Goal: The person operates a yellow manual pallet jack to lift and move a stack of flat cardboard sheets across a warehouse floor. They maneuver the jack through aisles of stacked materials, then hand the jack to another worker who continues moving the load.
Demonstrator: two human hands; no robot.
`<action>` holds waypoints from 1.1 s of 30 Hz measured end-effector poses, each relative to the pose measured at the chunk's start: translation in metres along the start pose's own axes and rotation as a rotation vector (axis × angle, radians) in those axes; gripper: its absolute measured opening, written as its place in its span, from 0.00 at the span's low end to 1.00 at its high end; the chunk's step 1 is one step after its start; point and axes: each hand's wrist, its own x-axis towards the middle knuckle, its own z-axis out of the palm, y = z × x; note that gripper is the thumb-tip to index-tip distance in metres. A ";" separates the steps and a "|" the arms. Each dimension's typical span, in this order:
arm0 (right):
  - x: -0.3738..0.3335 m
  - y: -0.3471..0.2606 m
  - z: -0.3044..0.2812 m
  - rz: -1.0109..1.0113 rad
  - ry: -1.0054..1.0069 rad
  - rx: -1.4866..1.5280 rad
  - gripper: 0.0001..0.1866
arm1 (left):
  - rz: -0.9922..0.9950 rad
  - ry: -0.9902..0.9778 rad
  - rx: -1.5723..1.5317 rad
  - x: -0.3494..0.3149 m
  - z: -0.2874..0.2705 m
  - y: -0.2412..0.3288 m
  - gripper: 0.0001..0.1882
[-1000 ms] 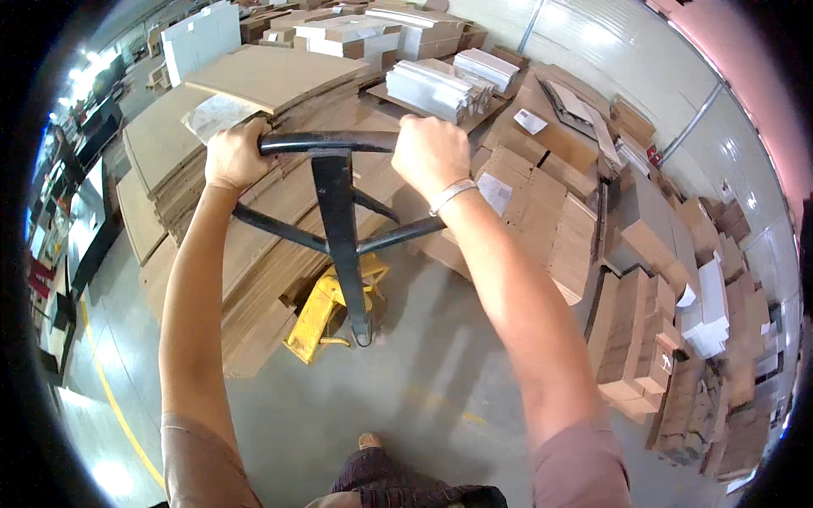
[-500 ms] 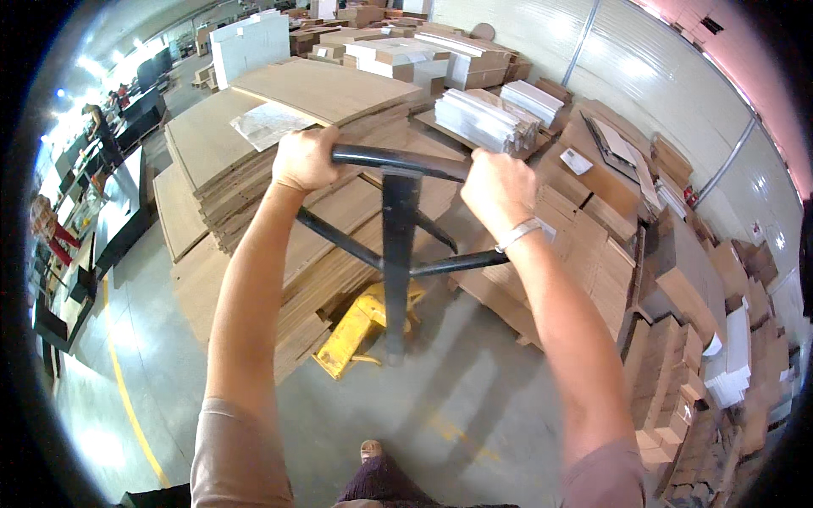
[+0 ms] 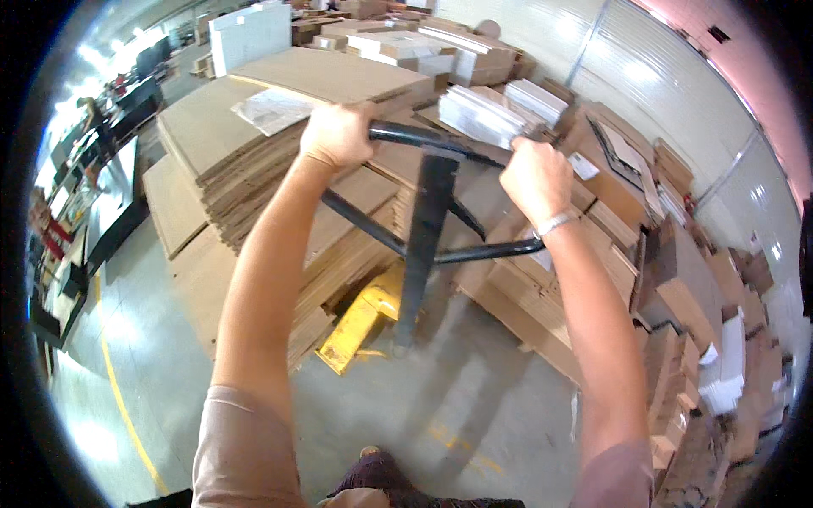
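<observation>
Both my arms stretch forward to the black handle (image 3: 428,203) of a pallet jack. My left hand (image 3: 339,137) is wrapped round the left end of its top bar. At the right end, my right hand (image 3: 539,178) grips the same bar, with a bracelet on the wrist. The handle leans slightly to the right, and side struts branch off its shaft. Below it, the yellow base (image 3: 351,334) of the jack sits on the floor, partly behind the handle. Stacked brown cardboard sheets (image 3: 322,72) lie just beyond my left hand, with a white paper (image 3: 269,112) on top.
More flat cardboard (image 3: 525,292) lies stacked to the right of the handle. White bundled panels (image 3: 483,117) and boxes stand behind, along a pale wall (image 3: 635,76). On the left, a yellow line (image 3: 118,394) crosses the grey floor, with black tables (image 3: 114,207) and people beyond.
The top of the handle has swung to the right with both my hands on it. Its shaft now tilts, and the yellow base has shifted only slightly in view.
</observation>
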 end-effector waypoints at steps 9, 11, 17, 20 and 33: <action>0.015 -0.007 0.007 0.029 -0.005 0.000 0.08 | 0.073 0.079 -0.065 0.023 0.024 -0.023 0.08; 0.020 -0.008 0.007 0.045 -0.021 0.011 0.08 | 0.103 0.089 -0.072 0.029 0.025 -0.024 0.07; 0.030 -0.008 0.015 0.075 -0.021 -0.004 0.07 | 0.106 0.100 -0.113 0.040 0.040 -0.029 0.09; 0.037 -0.010 0.019 0.070 -0.008 -0.021 0.08 | 0.100 0.093 -0.106 0.043 0.043 -0.034 0.10; 0.042 -0.021 0.014 0.081 -0.069 -0.025 0.07 | 0.146 0.073 -0.125 0.050 0.052 -0.046 0.09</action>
